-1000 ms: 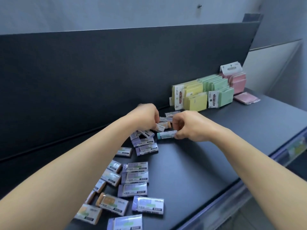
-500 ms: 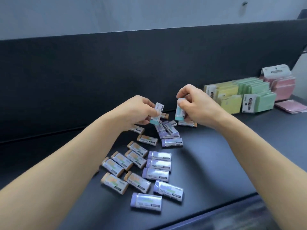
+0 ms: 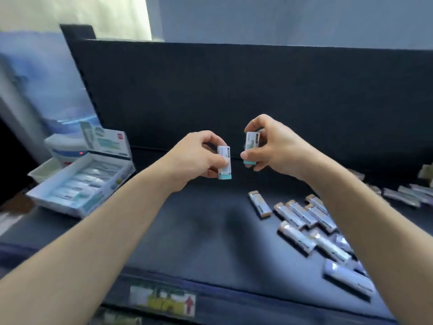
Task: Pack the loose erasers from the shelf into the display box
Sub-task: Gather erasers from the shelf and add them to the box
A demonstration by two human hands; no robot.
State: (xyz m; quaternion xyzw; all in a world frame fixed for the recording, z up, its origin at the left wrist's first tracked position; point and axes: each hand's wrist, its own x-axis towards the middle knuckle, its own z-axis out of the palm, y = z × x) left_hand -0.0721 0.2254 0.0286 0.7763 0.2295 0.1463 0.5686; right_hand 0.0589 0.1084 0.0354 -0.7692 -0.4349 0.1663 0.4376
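Note:
My left hand (image 3: 195, 158) is shut on a teal-ended eraser (image 3: 224, 164), held upright above the dark shelf (image 3: 206, 228). Just to its right, my right hand (image 3: 273, 146) grips a second teal-ended eraser (image 3: 251, 146), also upright. The two erasers are close together but apart. The white display box (image 3: 77, 186) lies open at the shelf's left end, with rows of erasers lying in it and its lid flap standing up behind. Several loose erasers (image 3: 304, 221) with tan and lilac ends lie on the shelf at the right, partly hidden under my right forearm.
A dark back panel (image 3: 234, 95) runs behind the shelf. The shelf's front edge carries a price label strip (image 3: 161, 300). A pale tray (image 3: 44, 170) sits behind the box at the far left. More erasers (image 3: 403, 194) lie at the far right.
The view has swung left, bringing the display box into sight. Both hands have lifted an eraser each off the pile and carried them leftward, away from the loose erasers.

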